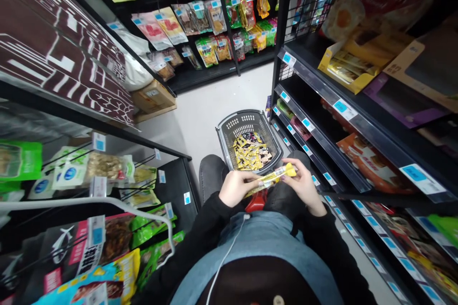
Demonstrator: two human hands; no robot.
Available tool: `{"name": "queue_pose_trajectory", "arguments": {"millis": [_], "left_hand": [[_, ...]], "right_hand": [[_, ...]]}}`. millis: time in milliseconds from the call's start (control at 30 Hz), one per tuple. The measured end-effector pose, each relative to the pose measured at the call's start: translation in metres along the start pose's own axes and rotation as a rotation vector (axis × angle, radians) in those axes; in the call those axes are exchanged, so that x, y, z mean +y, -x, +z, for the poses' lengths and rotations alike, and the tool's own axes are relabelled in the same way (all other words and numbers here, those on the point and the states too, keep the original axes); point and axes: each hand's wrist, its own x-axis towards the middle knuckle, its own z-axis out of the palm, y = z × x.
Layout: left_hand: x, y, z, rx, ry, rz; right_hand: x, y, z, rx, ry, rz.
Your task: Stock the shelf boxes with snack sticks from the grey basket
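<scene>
Nearest us, a white cord [223, 262] trails over the blue denim garment [275, 226]. Just beyond, above our lap, our left hand [234, 187] pinches the left part of a yellow packet [274, 177] between thumb and fingers, while our right hand [302, 183] grips its right end, so the packet spans the two. Beyond our knees, a grey basket [246, 124] stands on the floor, holding a loose heap of small, mostly yellow packets [250, 150]. Farther off, at left, we see a cardboard box [152, 97]; at the far side, a black rack [200, 76] carries bagged snacks.
</scene>
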Motion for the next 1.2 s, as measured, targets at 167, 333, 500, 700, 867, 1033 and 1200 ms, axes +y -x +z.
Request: {"name": "queue_pose_trajectory", "arguments": {"millis": [167,333,500,700,867,1033,1200], "left_hand": [[0.003,0.005,0.009,-0.208,0.101,-0.001],[0.009,0.006,0.019,-0.114,0.116,0.041],[0.001,-0.001,0.032,-0.143,0.433,-0.084],[-0.004,-0.004,0.046,-0.183,0.576,-0.107],[-0.015,-0.004,0.054,-0.297,0.705,-0.123],[-0.030,0.001,0.059,-0.433,0.825,-0.193],[-0.043,0.007,0.057,-0.463,0.862,-0.231]], "right_hand": [[0.006,-0.006,0.017,0.052,0.014,0.020],[0.008,-0.013,0.027,0.001,0.087,0.007],[0.006,-0.023,0.028,-0.077,0.029,0.025],[-0.001,-0.032,0.034,-0.002,-0.037,0.121],[0.000,-0.044,0.028,0.113,-0.032,0.088],[0.011,-0.058,0.017,0.192,-0.027,0.111],[0.039,-0.068,0.017,0.173,0.036,0.138]]}}
